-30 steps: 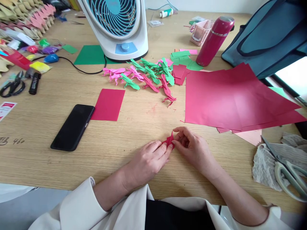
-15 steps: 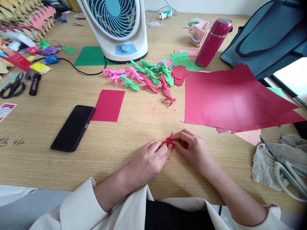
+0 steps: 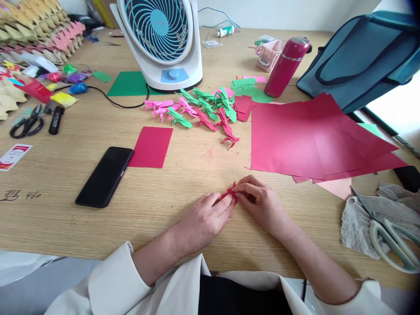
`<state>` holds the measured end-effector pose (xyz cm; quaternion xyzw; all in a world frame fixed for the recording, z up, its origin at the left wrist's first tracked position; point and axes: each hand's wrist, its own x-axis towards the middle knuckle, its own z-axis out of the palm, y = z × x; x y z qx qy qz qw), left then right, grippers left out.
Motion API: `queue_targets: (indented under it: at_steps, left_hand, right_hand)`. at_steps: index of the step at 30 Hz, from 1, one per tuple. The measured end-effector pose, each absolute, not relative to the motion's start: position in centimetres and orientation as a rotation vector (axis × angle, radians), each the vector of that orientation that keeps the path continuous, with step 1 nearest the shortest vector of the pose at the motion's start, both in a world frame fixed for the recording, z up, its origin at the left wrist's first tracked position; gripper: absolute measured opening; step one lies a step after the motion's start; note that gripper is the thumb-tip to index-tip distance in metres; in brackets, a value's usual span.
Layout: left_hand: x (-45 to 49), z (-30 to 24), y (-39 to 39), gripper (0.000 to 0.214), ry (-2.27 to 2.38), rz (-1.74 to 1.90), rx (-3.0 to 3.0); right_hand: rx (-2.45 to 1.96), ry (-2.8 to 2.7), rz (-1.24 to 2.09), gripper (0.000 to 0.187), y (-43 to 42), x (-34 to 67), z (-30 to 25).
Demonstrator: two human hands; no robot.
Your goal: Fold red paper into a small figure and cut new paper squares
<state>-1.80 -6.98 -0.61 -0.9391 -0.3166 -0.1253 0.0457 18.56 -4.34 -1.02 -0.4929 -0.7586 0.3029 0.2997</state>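
A small folded red paper piece [image 3: 233, 190] lies on the table between my two hands, partly covered by fingers. My left hand [image 3: 206, 218] presses it down with its fingertips from the left. From the right, my right hand [image 3: 260, 201] pinches its edge between thumb and forefinger. Beyond them lie red folded paper figures [image 3: 226, 124], green folded figures [image 3: 205, 103] and pink folded figures [image 3: 160, 107], heaped together. Large red paper sheets [image 3: 292, 135] spread to the right, and a smaller red sheet [image 3: 151, 146] lies to the left.
A black phone [image 3: 104, 177] overlaps the small sheet's corner. A white fan [image 3: 173, 65] and a red thermos [image 3: 286, 68] stand at the back, with a blue bag [image 3: 354, 61] at right. Scissors [image 3: 389, 232] rest on a cloth [image 3: 356, 227]; dark-handled scissors [image 3: 28, 124] lie left.
The camera view has shifted slightly, moving the background a little. Both hands stay on the red paper piece with only tiny finger movement.
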Motion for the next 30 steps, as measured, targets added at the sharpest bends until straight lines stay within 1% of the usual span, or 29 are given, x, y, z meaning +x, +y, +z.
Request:
queue_targets:
  at_steps: [5, 13, 22, 25, 30]
  left_hand:
    - [-1.8, -0.6, -6.9, 0.036, -0.961, -0.431, -2.886]
    - [-1.7, -0.7, -7.0, 0.035, -0.976, -0.41, -2.876]
    - [-1.7, -0.5, -6.9, 0.03, -0.869, -0.266, -2.857]
    - [-1.6, -0.5, -6.9, 0.03, -0.86, -0.259, -2.868]
    - [-1.6, -0.5, -6.9, 0.032, -0.876, -0.25, -2.862]
  right_hand:
    - [-1.271, -2.038, 0.785, 0.023, -4.2, 18.8, -1.2]
    - [-1.24, -2.061, 0.786, 0.025, -4.2, 18.7, -0.9]
    - [-1.2, -2.127, 0.742, 0.025, -4.4, 18.8, -0.8]
    - [-1.143, -2.21, 0.69, 0.029, -4.9, 19.1, -0.5]
    - [-1.094, -2.426, 0.535, 0.041, -6.7, 20.3, 0.0]
